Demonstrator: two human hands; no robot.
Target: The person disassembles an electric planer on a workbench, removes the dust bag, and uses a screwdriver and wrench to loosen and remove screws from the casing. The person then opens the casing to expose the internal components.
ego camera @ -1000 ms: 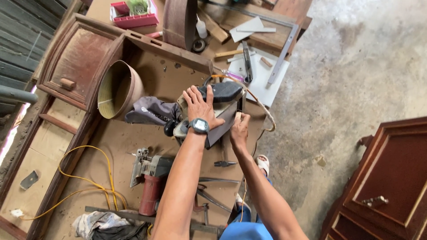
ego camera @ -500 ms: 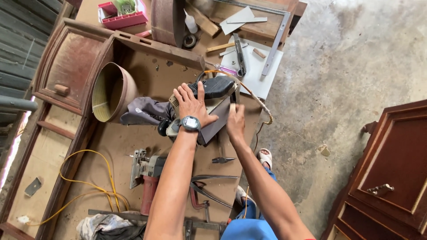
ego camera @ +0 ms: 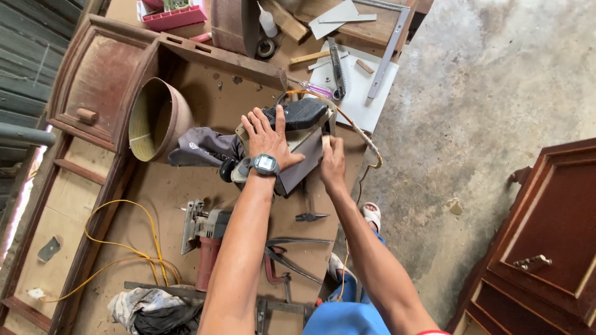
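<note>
Left hand (ego camera: 268, 138) lies flat with the fingers spread, palm pressed down on a dark belt sander (ego camera: 298, 118) that sits on the brown workbench (ego camera: 167, 186); a grey digital wristwatch (ego camera: 265, 164) shows at the wrist just behind it. Right hand (ego camera: 333, 162) is beside it, to its right, fingers curled and closed on the edge of a small dark wooden panel (ego camera: 299, 164) that leans against the sander, the thumb up on the pale end of the piece. Both hands are close together, almost touching across the panel. Just left of the left hand a grey cloth dust bag (ego camera: 202, 147) trails from the machine, and beyond it a round wooden drum (ego camera: 158, 121) lies on its side with its open mouth facing left. An orange cord (ego camera: 360, 133) loops past the right hand and over the bench edge. Beyond the hands, farther up the bench, a white board (ego camera: 363, 93) carries a long file (ego camera: 336, 65) and a metal square (ego camera: 386, 53). Nearer the person, below the left forearm, a red and grey jigsaw (ego camera: 208, 239) rests on the bench, with a yellow cable (ego camera: 118, 248) coiled to its left and a pair of pincers (ego camera: 292, 257) to its right. To the far right, on the concrete floor (ego camera: 484, 124), stands a dark red wooden cabinet (ego camera: 546, 248).
</note>
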